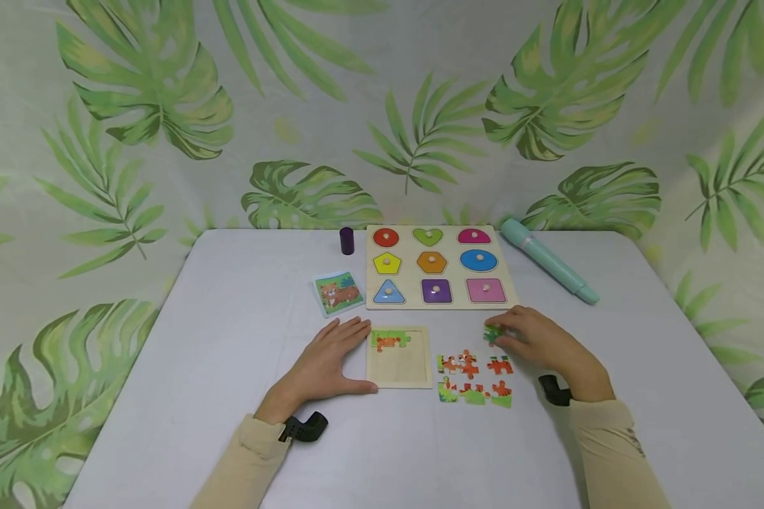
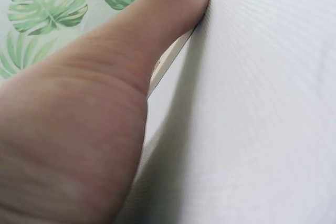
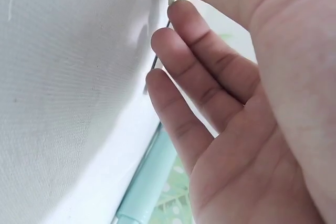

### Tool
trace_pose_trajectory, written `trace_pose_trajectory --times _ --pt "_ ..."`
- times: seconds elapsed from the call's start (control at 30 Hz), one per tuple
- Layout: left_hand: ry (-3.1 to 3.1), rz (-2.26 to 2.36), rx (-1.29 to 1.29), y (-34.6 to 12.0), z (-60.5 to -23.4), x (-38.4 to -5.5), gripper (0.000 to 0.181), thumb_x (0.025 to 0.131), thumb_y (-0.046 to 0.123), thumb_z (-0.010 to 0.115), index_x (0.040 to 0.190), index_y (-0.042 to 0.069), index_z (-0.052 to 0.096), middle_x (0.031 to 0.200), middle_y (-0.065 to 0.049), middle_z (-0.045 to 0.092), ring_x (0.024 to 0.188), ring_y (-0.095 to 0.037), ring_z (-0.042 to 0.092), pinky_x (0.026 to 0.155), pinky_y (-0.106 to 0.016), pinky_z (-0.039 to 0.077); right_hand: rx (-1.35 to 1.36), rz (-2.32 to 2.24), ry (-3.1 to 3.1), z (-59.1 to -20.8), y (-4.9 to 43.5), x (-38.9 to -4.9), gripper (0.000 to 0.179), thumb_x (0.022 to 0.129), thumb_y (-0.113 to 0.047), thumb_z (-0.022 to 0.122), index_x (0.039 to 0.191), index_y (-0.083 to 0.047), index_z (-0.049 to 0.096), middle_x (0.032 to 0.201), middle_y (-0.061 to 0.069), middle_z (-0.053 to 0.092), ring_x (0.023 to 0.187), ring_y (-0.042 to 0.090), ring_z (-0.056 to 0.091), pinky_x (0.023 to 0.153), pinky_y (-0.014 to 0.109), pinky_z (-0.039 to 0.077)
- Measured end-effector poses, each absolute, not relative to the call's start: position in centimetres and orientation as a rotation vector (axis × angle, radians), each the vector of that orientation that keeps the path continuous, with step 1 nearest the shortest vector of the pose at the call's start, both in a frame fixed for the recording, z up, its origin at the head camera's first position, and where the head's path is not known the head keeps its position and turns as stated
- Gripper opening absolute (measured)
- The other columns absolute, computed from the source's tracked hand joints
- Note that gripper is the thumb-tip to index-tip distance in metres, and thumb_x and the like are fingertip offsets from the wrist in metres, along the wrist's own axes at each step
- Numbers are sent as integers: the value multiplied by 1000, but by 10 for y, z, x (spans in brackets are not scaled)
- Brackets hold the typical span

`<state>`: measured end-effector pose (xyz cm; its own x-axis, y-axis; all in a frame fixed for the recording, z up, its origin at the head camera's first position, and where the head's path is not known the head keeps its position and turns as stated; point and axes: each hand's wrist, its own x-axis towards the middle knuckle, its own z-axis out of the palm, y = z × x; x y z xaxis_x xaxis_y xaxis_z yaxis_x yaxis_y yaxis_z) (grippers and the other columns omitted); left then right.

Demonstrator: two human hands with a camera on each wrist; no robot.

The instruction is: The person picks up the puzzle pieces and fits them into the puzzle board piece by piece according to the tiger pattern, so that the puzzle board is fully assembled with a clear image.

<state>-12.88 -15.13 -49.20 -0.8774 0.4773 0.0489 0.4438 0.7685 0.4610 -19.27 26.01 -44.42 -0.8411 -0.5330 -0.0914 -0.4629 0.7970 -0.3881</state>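
Observation:
A square wooden puzzle tray (image 1: 400, 387) lies in front of me, with joined green and orange pieces (image 1: 388, 340) in its upper left corner. My left hand (image 1: 331, 360) rests at the tray's left side, fingers extended, the thumb touching the lower left edge; the left wrist view shows the thumb (image 2: 173, 11) against that edge. Right of the tray, my right hand (image 1: 537, 339) pinches a green jigsaw piece (image 1: 492, 333) between thumb and fingers. Several loose orange and green jigsaw pieces (image 1: 474, 394) lie just below it. In the right wrist view the other fingers (image 3: 178, 56) are half bent.
Behind the tray lies a board of colourful knobbed shapes (image 1: 409, 283). A small bear picture card (image 1: 339, 293) and a dark purple cap (image 1: 346, 241) sit to its left. At the back right lies a mint-green tube-shaped object (image 1: 547, 261) on the white table (image 1: 242, 283).

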Motion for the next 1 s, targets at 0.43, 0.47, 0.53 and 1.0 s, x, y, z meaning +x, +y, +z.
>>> trace_pose_trajectory --times 0.43,0.47,0.53,1.0 --pt "2887 708 736 -151 -494 -129 109 77 71 78 160 12 39 166 0 37 158 -19 25 132 -43 11 -903 -560 2800 -442 255 -190 34 96 -15 73 129 -5 72 109 5 65 104 23 60 95 50 57" --pt "2887 706 736 -151 -494 -129 109 77 72 78 160 12 39 166 0 37 158 -19 25 132 -43 11 -914 -563 2799 -443 254 -190 34 96 -14 73 129 -5 72 110 5 65 104 23 60 95 50 57" --pt "2889 703 736 -151 -494 -129 109 77 72 78 160 12 39 166 0 37 158 -18 25 132 -43 11 -936 -566 2798 -443 252 -190 33 97 -14 72 128 -5 72 110 6 66 103 24 60 94 50 57" --pt "2897 716 766 -151 -494 -129 108 77 70 79 159 11 41 165 -1 40 157 -20 28 132 -45 14 -967 -603 2795 -440 239 -186 31 98 -15 72 127 -3 72 114 7 66 105 24 59 96 51 57"
